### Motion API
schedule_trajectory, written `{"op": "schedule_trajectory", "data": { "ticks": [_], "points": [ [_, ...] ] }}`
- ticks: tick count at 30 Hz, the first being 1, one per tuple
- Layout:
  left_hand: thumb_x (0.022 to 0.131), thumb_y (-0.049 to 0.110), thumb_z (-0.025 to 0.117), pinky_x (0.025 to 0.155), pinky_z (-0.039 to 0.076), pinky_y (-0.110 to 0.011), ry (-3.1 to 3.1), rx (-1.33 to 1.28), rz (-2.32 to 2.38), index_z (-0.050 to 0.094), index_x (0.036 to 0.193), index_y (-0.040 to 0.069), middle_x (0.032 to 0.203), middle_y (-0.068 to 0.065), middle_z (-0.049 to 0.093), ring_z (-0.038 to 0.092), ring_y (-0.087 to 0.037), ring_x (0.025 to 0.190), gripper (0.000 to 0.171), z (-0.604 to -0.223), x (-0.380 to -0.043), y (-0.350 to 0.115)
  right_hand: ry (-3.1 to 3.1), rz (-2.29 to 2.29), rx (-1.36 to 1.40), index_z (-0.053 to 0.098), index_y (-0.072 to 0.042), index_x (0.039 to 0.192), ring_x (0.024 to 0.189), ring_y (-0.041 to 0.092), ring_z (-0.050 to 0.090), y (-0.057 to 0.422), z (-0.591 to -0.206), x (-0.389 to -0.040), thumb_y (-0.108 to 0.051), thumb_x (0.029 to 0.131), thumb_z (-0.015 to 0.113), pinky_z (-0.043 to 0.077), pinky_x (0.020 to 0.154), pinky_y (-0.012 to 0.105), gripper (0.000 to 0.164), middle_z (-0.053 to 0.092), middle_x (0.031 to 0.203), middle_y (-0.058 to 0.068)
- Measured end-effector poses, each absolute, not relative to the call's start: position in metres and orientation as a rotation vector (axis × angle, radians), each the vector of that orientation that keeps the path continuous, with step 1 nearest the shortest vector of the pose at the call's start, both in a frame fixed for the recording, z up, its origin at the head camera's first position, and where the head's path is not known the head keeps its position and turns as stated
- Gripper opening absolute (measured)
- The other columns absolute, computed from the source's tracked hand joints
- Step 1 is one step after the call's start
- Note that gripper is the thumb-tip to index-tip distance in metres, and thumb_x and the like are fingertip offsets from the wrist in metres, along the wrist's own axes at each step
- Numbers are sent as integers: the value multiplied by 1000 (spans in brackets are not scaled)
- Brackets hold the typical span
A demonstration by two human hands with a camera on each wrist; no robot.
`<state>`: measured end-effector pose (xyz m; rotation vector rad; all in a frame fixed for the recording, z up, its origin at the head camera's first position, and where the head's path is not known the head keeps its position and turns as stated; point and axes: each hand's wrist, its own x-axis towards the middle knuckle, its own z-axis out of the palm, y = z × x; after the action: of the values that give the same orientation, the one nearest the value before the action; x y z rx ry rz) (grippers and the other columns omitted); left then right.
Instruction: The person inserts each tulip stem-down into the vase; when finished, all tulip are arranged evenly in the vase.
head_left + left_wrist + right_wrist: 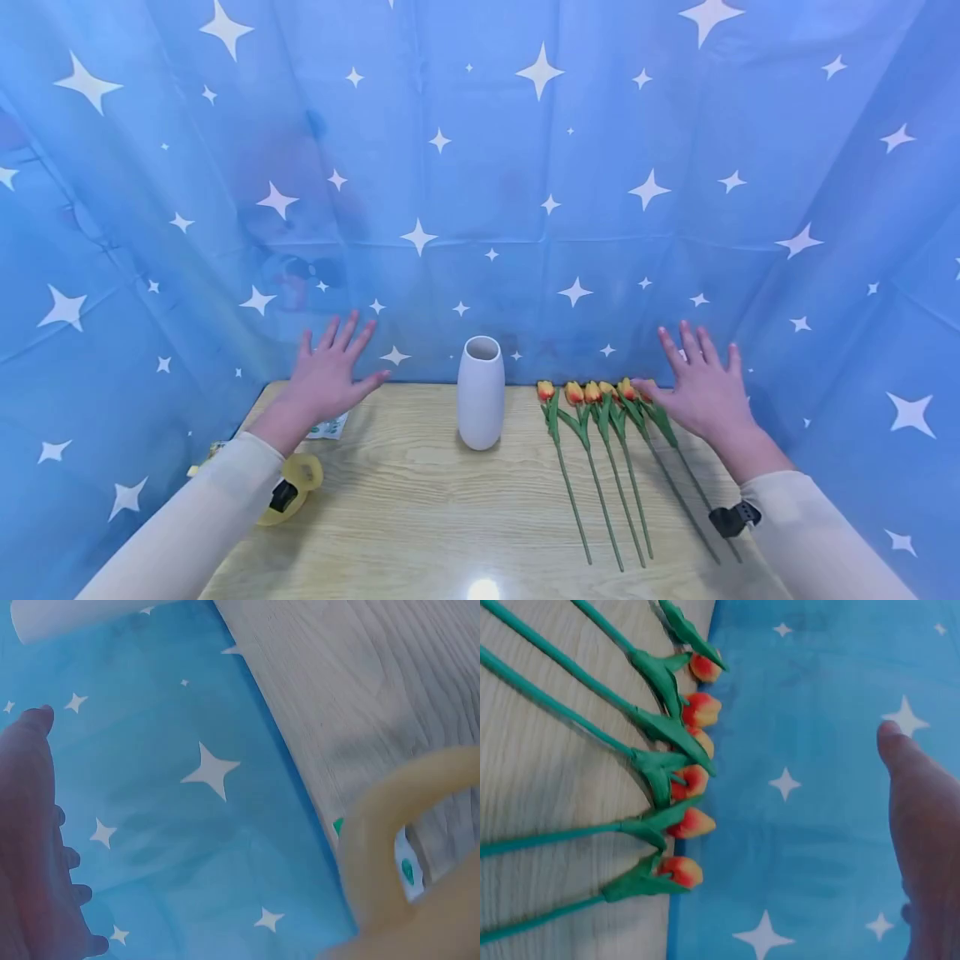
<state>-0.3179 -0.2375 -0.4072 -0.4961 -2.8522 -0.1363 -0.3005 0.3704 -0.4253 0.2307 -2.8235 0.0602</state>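
Note:
My left hand (326, 379) is held up over the back left of the table, fingers spread, holding nothing. Likewise spread and bare, my right hand (708, 396) hovers above the back right, overlapping the heads of some tulips in the head view. Several orange-and-yellow artificial tulips (592, 392) lie side by side on the right, blooms at the back edge and green stems toward the front. Between the hands stands a white vase (481, 400), upright with its mouth open. In the right wrist view the tulips (694, 781) lie left of the right hand (926, 832).
Partly hidden under the left forearm is a yellow container with a handle (303, 473). A white packet with green print (327, 428) lies behind it. The wooden table (405, 500) ends at a blue curtain with white stars (480, 167).

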Motion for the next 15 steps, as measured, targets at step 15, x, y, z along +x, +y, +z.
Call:
{"op": "schedule_trajectory", "data": {
  "ticks": [15],
  "points": [
    [105,76,54,129,10,-76,-2778,-545,-297,21,178,21,183,-17,17,14,-45,168,97,-424,-311,-205,-2788,238,344,8,-15,178,166,52,11,341,-453,-278,-74,105,56,-1,129,74,106,12,182,26]
  ]
}}
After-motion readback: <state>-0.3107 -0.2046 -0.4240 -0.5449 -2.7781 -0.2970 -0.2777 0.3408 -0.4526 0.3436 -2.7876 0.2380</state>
